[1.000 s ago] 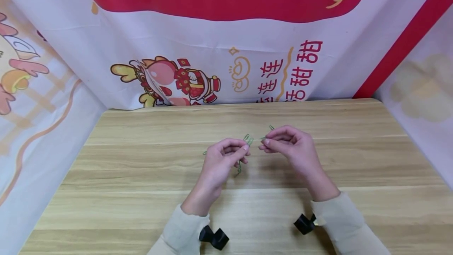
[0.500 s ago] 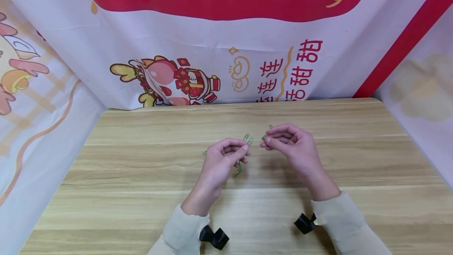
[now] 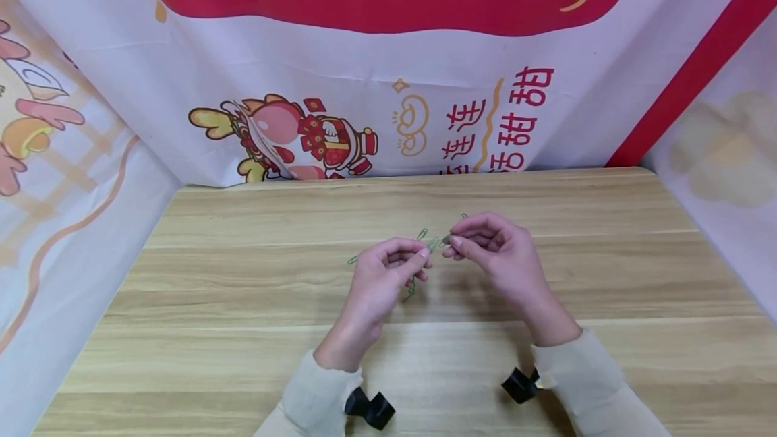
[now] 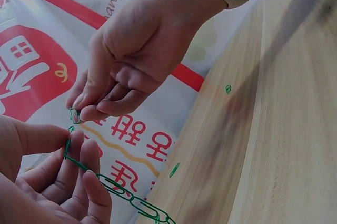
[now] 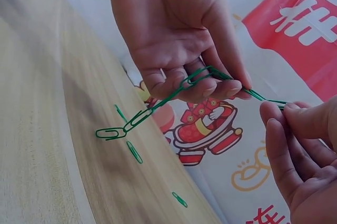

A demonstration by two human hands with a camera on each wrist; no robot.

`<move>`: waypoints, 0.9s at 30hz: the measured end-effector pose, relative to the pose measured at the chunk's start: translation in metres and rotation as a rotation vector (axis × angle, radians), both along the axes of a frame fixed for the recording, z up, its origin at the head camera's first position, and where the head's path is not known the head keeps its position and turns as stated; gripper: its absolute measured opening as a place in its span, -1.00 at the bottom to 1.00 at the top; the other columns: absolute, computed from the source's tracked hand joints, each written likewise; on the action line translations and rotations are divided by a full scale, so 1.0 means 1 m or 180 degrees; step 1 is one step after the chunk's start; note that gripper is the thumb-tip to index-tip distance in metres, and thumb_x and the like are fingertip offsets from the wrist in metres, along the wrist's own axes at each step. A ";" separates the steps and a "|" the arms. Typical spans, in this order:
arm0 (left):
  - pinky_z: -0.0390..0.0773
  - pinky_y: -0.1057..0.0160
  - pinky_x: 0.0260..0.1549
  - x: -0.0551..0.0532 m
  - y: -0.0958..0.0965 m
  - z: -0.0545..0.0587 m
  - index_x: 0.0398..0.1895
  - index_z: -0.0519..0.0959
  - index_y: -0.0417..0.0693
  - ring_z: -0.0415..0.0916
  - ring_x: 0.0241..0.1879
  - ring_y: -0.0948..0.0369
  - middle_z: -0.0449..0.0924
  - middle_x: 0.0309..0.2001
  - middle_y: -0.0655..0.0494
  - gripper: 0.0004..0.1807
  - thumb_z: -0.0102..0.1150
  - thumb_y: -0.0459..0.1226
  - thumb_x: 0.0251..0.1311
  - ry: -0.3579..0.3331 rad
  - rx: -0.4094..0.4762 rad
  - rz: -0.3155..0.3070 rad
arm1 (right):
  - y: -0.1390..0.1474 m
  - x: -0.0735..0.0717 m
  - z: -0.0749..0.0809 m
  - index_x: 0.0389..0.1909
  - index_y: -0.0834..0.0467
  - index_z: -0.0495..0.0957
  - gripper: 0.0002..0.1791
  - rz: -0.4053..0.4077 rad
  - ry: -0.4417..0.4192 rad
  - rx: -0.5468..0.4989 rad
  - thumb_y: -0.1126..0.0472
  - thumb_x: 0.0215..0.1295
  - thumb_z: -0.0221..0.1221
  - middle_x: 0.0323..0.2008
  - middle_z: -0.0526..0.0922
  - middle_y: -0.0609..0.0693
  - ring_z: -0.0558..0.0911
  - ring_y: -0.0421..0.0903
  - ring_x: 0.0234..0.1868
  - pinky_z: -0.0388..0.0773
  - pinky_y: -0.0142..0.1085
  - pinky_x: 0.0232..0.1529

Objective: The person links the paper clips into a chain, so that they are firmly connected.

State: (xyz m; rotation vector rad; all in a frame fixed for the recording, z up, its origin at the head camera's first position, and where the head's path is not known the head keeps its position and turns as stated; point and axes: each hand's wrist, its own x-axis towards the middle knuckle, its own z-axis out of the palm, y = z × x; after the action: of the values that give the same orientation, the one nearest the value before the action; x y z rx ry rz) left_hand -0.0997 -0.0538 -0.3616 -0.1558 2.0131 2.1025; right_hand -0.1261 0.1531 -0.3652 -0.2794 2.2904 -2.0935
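My left hand (image 3: 391, 268) pinches the upper end of a chain of green paper clips (image 5: 169, 98) between thumb and index finger. The chain runs across the other fingers and hangs below them, over the table. My right hand (image 3: 498, 248) pinches one green paper clip (image 4: 75, 116) by thumb and index fingertip, just beside the clip at the chain's end. In the right wrist view the two clips meet or overlap near my right fingertips; I cannot tell whether they are linked. Both hands are raised above the tabletop, fingertips close together.
Loose green paper clips lie on the wooden table (image 3: 212, 329): one clip (image 3: 353, 260) left of my left hand, one clip (image 3: 422, 233) beyond it, and another clip (image 3: 464, 216) behind my right hand. A printed cloth (image 3: 291, 52) hangs along the table's back edge.
My right hand has shifted slightly left with its paper clip, closing the gap to the chain's end. My left hand has moved very slightly right. The loose clips stay put.
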 end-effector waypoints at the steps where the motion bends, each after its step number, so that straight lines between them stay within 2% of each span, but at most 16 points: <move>1: 0.70 0.17 -0.05 0.000 0.000 0.000 0.05 0.73 -0.14 0.74 -0.18 0.10 0.80 -0.12 0.02 -0.81 0.34 -0.32 0.43 0.0002 0.0006 0.0000 | -0.001 0.000 0.000 0.04 0.37 0.62 -0.78 -0.0009 0.0024 0.0013 0.46 0.43 0.30 -0.19 0.82 -0.04 0.85 -0.14 -0.19 0.81 -0.25 -0.05; 9: 0.67 0.27 -0.15 0.001 0.002 0.000 0.05 0.73 -0.15 0.73 -0.17 0.08 0.79 -0.14 0.03 -0.80 0.33 -0.33 0.44 0.0000 0.0051 -0.0012 | -0.004 0.001 -0.002 -0.04 0.35 0.67 -0.84 -0.0080 0.0237 0.0093 0.50 0.41 0.30 -0.22 0.81 0.03 0.84 -0.14 -0.24 0.82 -0.24 -0.11; 16: 0.66 0.28 -0.16 0.002 0.001 -0.001 0.06 0.73 -0.14 0.72 -0.17 0.09 0.79 -0.11 -0.01 -0.80 0.32 -0.33 0.44 -0.0012 0.0035 -0.0027 | -0.007 0.003 -0.005 -0.10 0.31 0.71 -0.86 -0.0104 0.0515 0.0156 0.52 0.40 0.30 -0.20 0.80 0.19 0.83 -0.16 -0.26 0.82 -0.25 -0.13; 21: 0.64 0.30 -0.20 0.003 0.001 -0.002 0.05 0.73 -0.14 0.70 -0.21 0.15 0.78 -0.08 -0.12 -0.81 0.31 -0.33 0.45 0.0012 0.0017 -0.0034 | -0.011 0.004 -0.007 -0.18 0.24 0.75 -0.87 -0.0234 0.1037 0.0487 0.51 0.39 0.33 -0.26 0.84 0.12 0.82 -0.20 -0.28 0.80 -0.35 -0.14; 25: 0.65 0.28 -0.18 0.003 0.002 -0.002 0.04 0.74 -0.13 0.68 -0.22 0.16 0.78 -0.14 -0.03 -0.81 0.32 -0.32 0.45 0.0029 -0.0009 -0.0054 | -0.013 0.005 -0.008 -0.22 0.17 0.78 -0.81 -0.0365 0.1569 0.0869 0.52 0.32 0.38 -0.31 0.85 -0.02 0.80 -0.20 -0.30 0.72 -0.48 -0.16; 27: 0.65 0.28 -0.17 0.003 0.002 -0.002 0.03 0.74 -0.14 0.68 -0.23 0.16 0.78 -0.16 0.01 -0.82 0.32 -0.31 0.45 0.0030 -0.0015 -0.0059 | -0.013 0.005 -0.009 -0.22 0.16 0.78 -0.79 -0.0388 0.1726 0.0972 0.54 0.29 0.39 -0.32 0.85 -0.04 0.78 -0.19 -0.31 0.69 -0.52 -0.17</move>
State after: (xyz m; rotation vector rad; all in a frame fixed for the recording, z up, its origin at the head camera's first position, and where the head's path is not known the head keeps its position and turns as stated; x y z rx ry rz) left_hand -0.0966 -0.0519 -0.3637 -0.1278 2.0174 2.0914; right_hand -0.1213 0.1397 -0.3743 -0.7962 2.9475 -1.8416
